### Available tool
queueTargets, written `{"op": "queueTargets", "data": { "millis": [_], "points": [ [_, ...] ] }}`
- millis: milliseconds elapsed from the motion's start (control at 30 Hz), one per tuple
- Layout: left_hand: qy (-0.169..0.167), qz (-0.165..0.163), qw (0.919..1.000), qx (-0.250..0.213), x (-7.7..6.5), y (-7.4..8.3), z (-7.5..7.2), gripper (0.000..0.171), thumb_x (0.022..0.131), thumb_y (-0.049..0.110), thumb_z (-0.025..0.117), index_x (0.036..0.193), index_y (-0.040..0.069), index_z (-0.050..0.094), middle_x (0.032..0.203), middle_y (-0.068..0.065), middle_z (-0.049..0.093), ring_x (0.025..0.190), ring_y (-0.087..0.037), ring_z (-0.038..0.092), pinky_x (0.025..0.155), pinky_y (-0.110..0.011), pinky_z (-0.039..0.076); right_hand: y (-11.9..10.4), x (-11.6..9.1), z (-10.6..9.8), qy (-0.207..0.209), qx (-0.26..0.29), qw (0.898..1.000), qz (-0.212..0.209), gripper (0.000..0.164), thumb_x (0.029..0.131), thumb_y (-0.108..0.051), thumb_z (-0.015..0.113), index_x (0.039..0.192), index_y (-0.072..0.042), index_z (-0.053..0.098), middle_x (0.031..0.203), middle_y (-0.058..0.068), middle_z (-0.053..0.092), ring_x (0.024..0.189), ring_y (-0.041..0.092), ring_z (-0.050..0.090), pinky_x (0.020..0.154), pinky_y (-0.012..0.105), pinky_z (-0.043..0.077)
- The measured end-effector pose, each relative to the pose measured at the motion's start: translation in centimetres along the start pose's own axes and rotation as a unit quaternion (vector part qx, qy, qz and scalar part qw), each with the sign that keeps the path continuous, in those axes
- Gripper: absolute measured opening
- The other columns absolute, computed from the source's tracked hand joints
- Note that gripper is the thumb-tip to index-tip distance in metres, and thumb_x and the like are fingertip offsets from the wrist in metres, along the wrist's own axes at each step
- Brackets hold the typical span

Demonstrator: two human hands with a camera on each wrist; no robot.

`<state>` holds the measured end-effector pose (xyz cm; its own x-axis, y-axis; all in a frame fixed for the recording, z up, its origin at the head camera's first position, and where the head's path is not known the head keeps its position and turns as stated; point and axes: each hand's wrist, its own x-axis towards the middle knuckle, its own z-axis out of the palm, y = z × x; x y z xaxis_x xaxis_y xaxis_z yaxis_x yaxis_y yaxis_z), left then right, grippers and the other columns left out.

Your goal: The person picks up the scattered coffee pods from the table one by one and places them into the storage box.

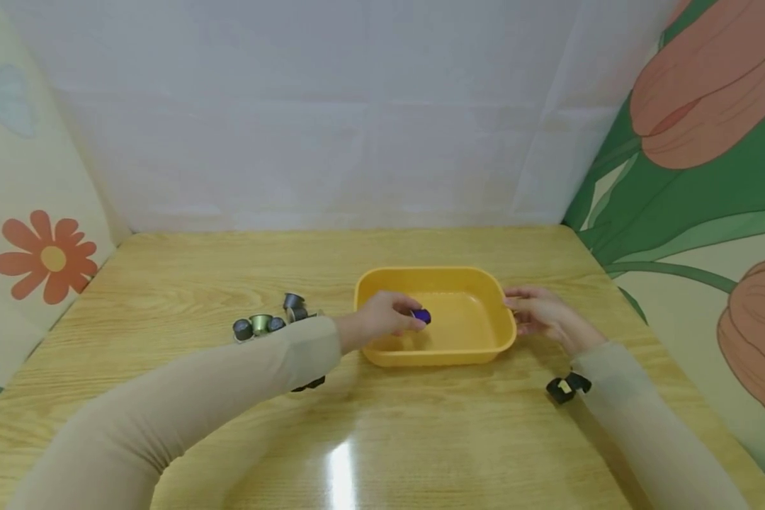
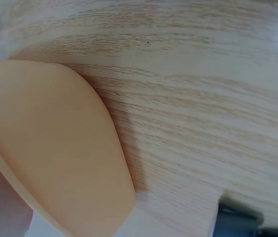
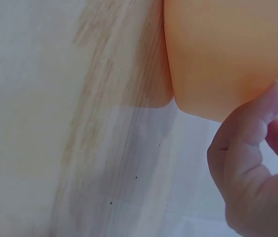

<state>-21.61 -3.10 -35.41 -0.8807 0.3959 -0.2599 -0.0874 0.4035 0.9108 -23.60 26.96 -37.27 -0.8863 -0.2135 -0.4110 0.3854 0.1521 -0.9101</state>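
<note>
A yellow plastic basin (image 1: 440, 360) stands on the wooden table. Over its left half, my left hand (image 1: 382, 315) pinches a purple coffee capsule (image 1: 422, 316) between thumb and fingers, below rim height as seen from above. My right hand (image 1: 542, 315) holds the basin's right end at the rim; the right wrist view shows a curled digit of this hand (image 3: 250, 148) against the basin wall (image 3: 218, 54). In the left wrist view only a bit of the left hand (image 2: 3, 202) shows past the basin wall (image 2: 55, 143), and the capsule is mostly hidden.
Several coffee capsules, among them a green one (image 1: 261, 324) and a grey one (image 1: 293, 301), lie left of the basin, partly hidden by the left sleeve (image 1: 229, 382). A black wrist device (image 1: 567, 388) sits at the right cuff. A white wall (image 1: 331, 156) closes the table's back edge.
</note>
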Motion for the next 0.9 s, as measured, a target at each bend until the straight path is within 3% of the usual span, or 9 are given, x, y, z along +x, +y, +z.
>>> {"op": "queueTargets", "data": {
  "millis": [200,367,467,567,733,900],
  "points": [
    [-0.004,-0.007,0.9999,0.007,0.0,0.0,0.0,0.038,0.088,0.006,0.072,0.123,-0.004,0.062,0.114,-0.015,0.066,0.099,-0.022,0.062,0.084,-0.037,0.055,-0.2,-0.1,0.3,0.003,0.000,1.000,0.005,0.047,0.101,-0.011,0.052,0.141,0.009,0.034,0.082,-0.001,0.064,0.066,0.009,0.061,0.054,0.022,0.053],
    [-0.012,-0.009,0.9999,0.007,-0.2,0.0,-0.1,0.038,0.088,0.008,0.072,0.124,-0.003,0.062,0.115,-0.014,0.065,0.100,-0.022,0.062,0.084,-0.037,0.055,-0.4,-0.1,0.5,0.000,0.019,1.000,0.000,0.032,0.101,-0.008,0.051,0.130,0.005,0.044,0.081,-0.001,0.063,0.065,0.009,0.060,0.053,0.021,0.052],
    [-0.020,-0.009,0.9998,0.005,-0.3,0.0,-0.2,0.040,0.090,0.008,0.071,0.126,-0.004,0.060,0.122,-0.015,0.063,0.107,-0.025,0.060,0.083,-0.036,0.055,-0.5,-0.2,0.6,-0.002,0.021,1.000,-0.003,0.026,0.101,-0.007,0.050,0.125,0.003,0.048,0.080,-0.001,0.064,0.063,0.009,0.059,0.052,0.020,0.052],
    [-0.026,-0.009,0.9996,-0.006,-0.5,0.0,-0.4,0.042,0.092,0.008,0.067,0.130,-0.006,0.056,0.131,-0.018,0.057,0.114,-0.029,0.058,0.084,-0.037,0.055,-0.5,-0.2,0.6,0.000,0.011,1.000,-0.005,0.030,0.101,-0.008,0.050,0.128,0.005,0.046,0.080,-0.001,0.064,0.063,0.008,0.059,0.052,0.020,0.052],
    [-0.024,0.004,0.9992,-0.033,-0.8,0.2,-1.2,0.042,0.094,0.007,0.064,0.132,-0.008,0.052,0.135,-0.022,0.053,0.119,-0.033,0.055,0.090,-0.039,0.053,-0.5,-0.2,0.8,0.006,0.002,1.000,-0.011,0.033,0.101,-0.008,0.051,0.130,0.007,0.045,0.079,-0.002,0.063,0.063,0.007,0.058,0.052,0.020,0.052],
    [-0.024,0.024,0.9990,-0.029,-1.3,-0.2,-2.7,0.043,0.097,0.010,0.061,0.135,-0.008,0.050,0.136,-0.022,0.052,0.121,-0.033,0.054,0.094,-0.041,0.051,-0.4,-0.2,0.8,0.018,0.001,1.000,-0.013,0.031,0.100,-0.007,0.051,0.128,0.006,0.047,0.078,-0.002,0.062,0.063,0.007,0.058,0.052,0.020,0.052]
  ]
}}
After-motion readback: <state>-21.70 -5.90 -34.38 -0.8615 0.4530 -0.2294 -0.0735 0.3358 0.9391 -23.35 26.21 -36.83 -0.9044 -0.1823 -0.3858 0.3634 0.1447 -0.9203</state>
